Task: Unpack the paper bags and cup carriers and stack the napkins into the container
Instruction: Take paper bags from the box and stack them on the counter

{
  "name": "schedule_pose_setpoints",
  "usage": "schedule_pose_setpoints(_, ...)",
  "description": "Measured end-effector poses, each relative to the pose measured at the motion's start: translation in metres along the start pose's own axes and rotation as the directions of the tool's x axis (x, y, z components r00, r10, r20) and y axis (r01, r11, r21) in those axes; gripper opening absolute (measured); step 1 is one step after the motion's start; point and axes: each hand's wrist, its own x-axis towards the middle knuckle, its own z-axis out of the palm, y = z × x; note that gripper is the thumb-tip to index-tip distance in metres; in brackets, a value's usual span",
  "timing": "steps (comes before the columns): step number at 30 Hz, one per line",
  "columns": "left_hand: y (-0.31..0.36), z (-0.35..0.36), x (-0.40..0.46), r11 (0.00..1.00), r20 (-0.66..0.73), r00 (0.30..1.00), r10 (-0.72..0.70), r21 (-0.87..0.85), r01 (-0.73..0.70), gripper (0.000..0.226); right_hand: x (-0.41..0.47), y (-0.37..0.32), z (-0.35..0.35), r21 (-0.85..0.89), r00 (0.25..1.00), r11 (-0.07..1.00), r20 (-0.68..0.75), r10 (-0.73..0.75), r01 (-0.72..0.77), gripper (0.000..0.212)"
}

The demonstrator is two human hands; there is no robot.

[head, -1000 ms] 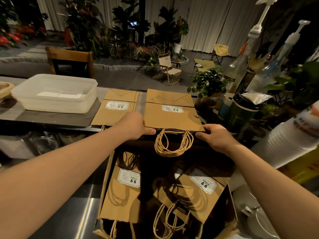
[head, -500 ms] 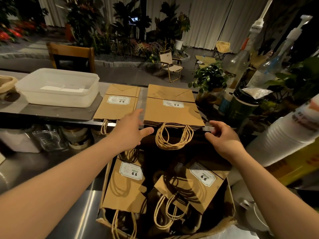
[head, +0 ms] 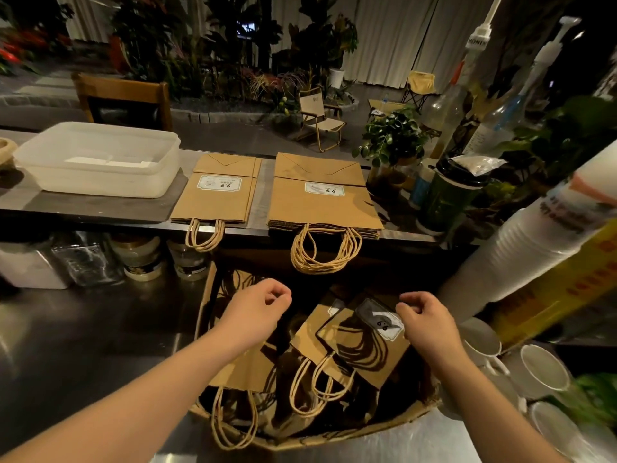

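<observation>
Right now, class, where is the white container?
In the head view, the container sits far left on the raised counter, just left of the smaller bag stack, with a wooden chair behind it.

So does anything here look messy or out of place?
Mostly tidy. The two bag stacks on the counter lie flat and squared. Only the paper bags in the cardboard box look jumbled: tilted, overlapping at angles, handles tangled. The box's near rim looks frayed. Nothing looks spilled.
</observation>
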Motion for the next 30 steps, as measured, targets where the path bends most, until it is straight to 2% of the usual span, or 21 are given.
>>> schedule_pose_setpoints(2,0.007,0.007,0.000,0.996,0.025,0.998,0.051,0.067,-0.052,0.020,-0.007,-0.001,-0.002,-0.169,0.998,0.985,0.060,0.034,-0.024,0.018)
schedule_pose_setpoints(5,0.016,0.020,0.000,0.978,0.086,0.990,0.107,0.168,-0.121,0.033,-0.016,-0.001,-0.001,-0.436,0.993,0.900,0.106,0.048,0.003,0.030)
schedule_pose_setpoints(7,0.017,0.030,0.003,0.957,0.123,0.987,0.106,0.257,-0.135,0.042,-0.020,0.000,0.003,-0.468,0.989,0.884,0.132,0.074,-0.004,0.040)
schedule_pose_setpoints(10,0.020,0.042,0.006,0.940,0.167,0.986,0.017,0.332,-0.072,0.055,-0.022,0.006,0.012,-0.391,0.980,0.917,0.139,0.140,-0.075,0.065)
schedule_pose_setpoints(14,0.027,0.047,0.008,0.966,0.175,0.983,-0.049,0.259,0.001,0.061,-0.022,0.017,0.022,-0.269,0.974,0.956,0.157,0.161,-0.115,0.093)
schedule_pose_setpoints(15,0.027,0.048,0.008,0.974,0.167,0.984,-0.059,0.226,0.020,0.062,-0.023,0.019,0.024,-0.243,0.976,0.965,0.163,0.142,-0.100,0.095)
schedule_pose_setpoints(17,0.025,0.048,0.009,0.986,0.161,0.981,-0.105,0.144,0.082,0.064,-0.023,0.022,0.028,-0.208,0.978,0.975,0.172,0.117,-0.080,0.086)
schedule_pose_setpoints(20,0.026,0.047,0.007,0.984,0.190,0.965,-0.179,0.041,0.175,0.062,-0.028,0.017,0.028,-0.132,0.961,0.984,0.233,0.151,-0.123,0.076)
schedule_pose_setpoints(24,0.027,0.048,0.005,0.963,0.274,0.931,-0.242,-0.046,0.264,0.041,-0.032,0.014,0.031,-0.103,0.932,0.986,0.326,0.155,-0.128,0.082)
schedule_pose_setpoints(27,0.024,0.049,0.004,0.944,0.290,0.913,-0.287,-0.074,0.320,0.053,-0.034,0.012,0.034,-0.102,0.912,0.985,0.373,0.169,-0.141,0.085)
schedule_pose_setpoints(30,0.020,0.050,-0.002,0.948,0.288,0.922,-0.258,-0.109,0.299,0.048,-0.037,0.013,0.039,-0.094,0.918,0.984,0.356,0.174,-0.150,0.087)
